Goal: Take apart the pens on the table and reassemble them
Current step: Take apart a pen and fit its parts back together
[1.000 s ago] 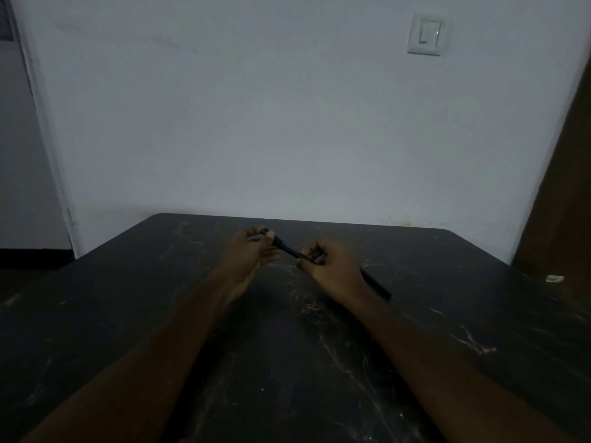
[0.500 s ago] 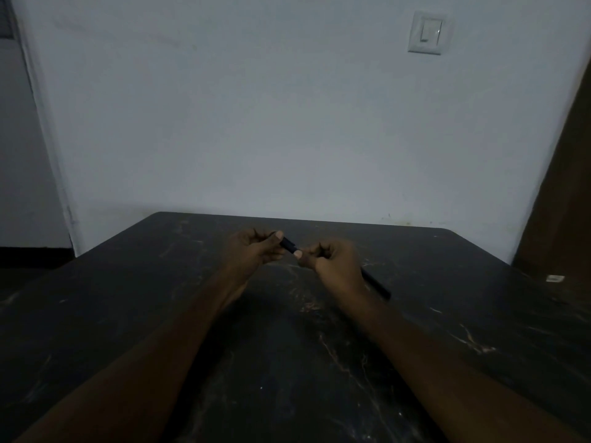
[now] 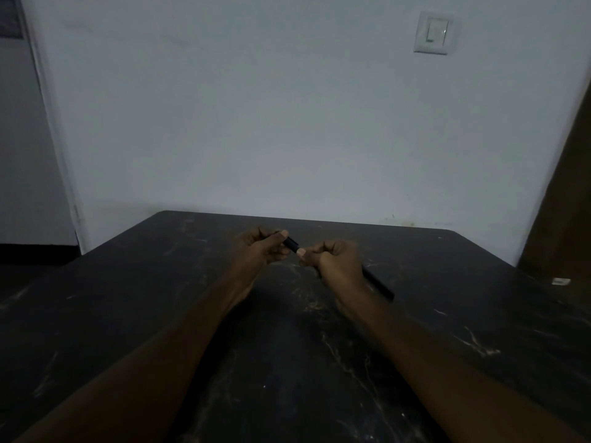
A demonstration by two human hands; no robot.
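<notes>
A person's two bare forearms reach across the dark, marble-veined worktop (image 3: pixel 447 314) toward its far edge. Between them they hold one black pen (image 3: pixel 292 243) just above the surface, nearer the far edge than the near one and roughly midway between the left and right edges. The pen slants from far-left to near-right.

The left grip (image 3: pixel 260 249) is closed on the pen's far end, which is pinched between thumb and curled fingers. The right grip (image 3: pixel 335 265) is closed round the barrel, fingers wrapped over it and thumb tip pressed on it close to the left thumb. Only a short length of pen shows between the two grips. Its other end sticks out behind the right wrist, low over the worktop.

A small white scrap (image 3: pixel 561 281) lies by the right edge. On the pale wall (image 3: pixel 287 123) behind sits a switch (image 3: pixel 431 33).
</notes>
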